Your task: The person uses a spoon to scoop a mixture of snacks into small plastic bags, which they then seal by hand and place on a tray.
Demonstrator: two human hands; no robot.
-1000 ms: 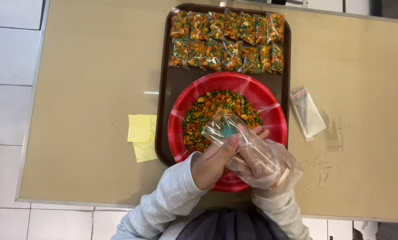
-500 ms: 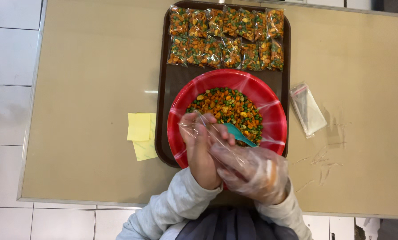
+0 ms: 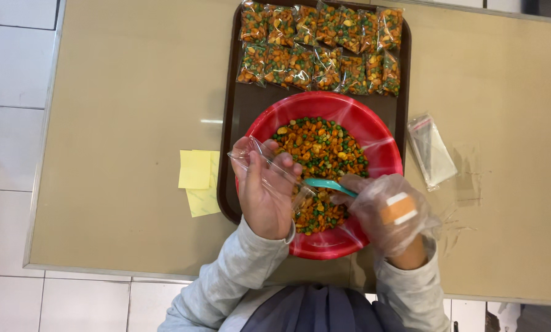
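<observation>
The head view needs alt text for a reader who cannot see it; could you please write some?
Over a red bowl of orange and green snack mix, the left hand holds a clear bag while the gloved right hand holds a teal spoon. Filled bags line the tray.

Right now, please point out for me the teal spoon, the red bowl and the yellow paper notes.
teal spoon (image 3: 325,184), head view, on the middle of its handle.
red bowl (image 3: 325,103), head view, on the bare far inner wall.
yellow paper notes (image 3: 194,169), head view, on the upper note's middle.

Filled snack bags (image 3: 320,48) line the tray; empty clear bags (image 3: 432,150) lie right.
</observation>
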